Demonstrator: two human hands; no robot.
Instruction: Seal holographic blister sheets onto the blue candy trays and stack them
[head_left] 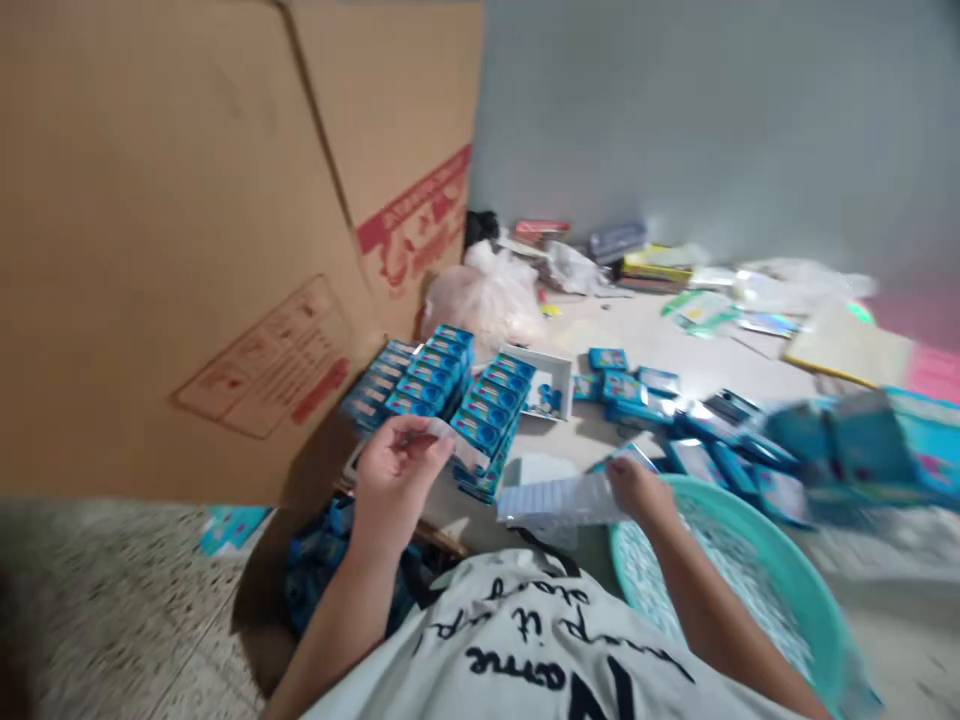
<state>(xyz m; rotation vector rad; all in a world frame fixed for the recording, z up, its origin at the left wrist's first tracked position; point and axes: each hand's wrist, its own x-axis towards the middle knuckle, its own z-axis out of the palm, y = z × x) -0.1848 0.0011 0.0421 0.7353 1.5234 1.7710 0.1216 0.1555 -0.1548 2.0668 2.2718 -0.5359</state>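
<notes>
My left hand (401, 470) is closed, thumb against fingers, pinching a small pale piece (440, 428) too blurred to name. Just beyond it stand stacked rows of small blue boxes (491, 400), with more blue box rows (427, 375) to the left. My right hand (637, 490) grips the end of a pale, ribbed, see-through plastic pack (559, 498), held level over the table's front edge. An open white box (555, 380) with a few small blue pieces lies behind the stacks.
A large cardboard box (187, 200) rises on the left. Beside my right forearm, a turquoise basin (814, 620) holds many small pale pieces. Loose blue packs (697, 460) cover the right side of the table. A tied plastic bag (487, 300) and assorted packaging sit near the wall.
</notes>
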